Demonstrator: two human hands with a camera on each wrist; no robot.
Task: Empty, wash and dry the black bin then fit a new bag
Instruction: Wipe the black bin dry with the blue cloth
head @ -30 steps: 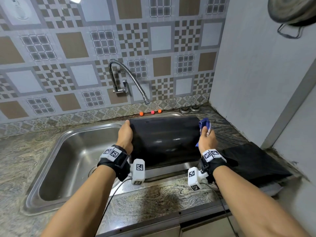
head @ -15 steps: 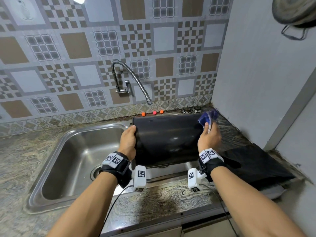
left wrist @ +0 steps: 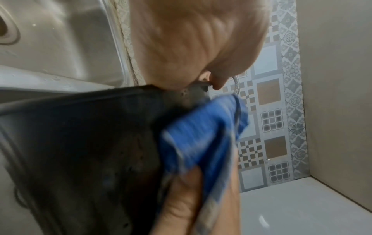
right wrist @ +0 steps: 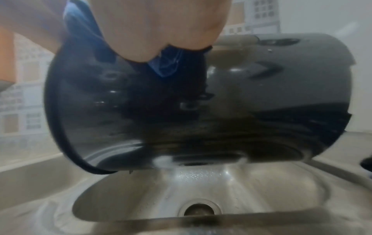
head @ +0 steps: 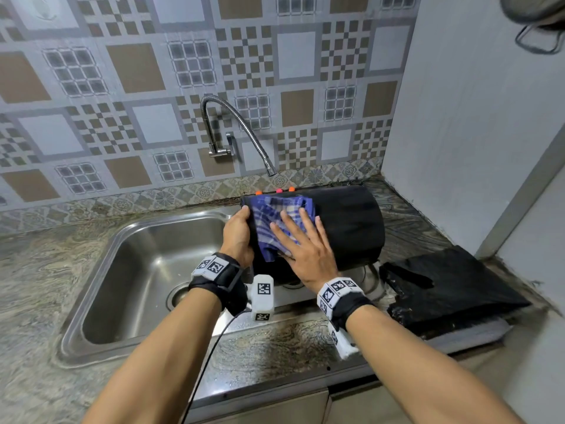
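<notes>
The black bin (head: 348, 224) lies on its side over the drainer right of the sink bowl, its open rim facing left. My left hand (head: 237, 234) grips that rim (left wrist: 84, 98), fingers hidden inside. A blue checked cloth (head: 279, 218) is spread over the bin's upper left side. My right hand (head: 302, 249) lies flat on the cloth with straight, spread fingers, pressing it against the bin (right wrist: 201, 98). The cloth (left wrist: 203, 139) shows blurred in the left wrist view, and a corner of the cloth (right wrist: 167, 65) peeks under my palm in the right wrist view.
The steel sink (head: 143, 270) sits to the left with its drain (right wrist: 198, 209) below the bin. A flexible tap (head: 241, 127) hangs over the bin's rim. A black bag (head: 443, 289) lies on the counter at right, by the wall corner. A pan (head: 538, 13) hangs top right.
My right hand has carried the cloth from the bin's right end to its left end and now lies flat on it. The left hand has kept its hold on the rim.
</notes>
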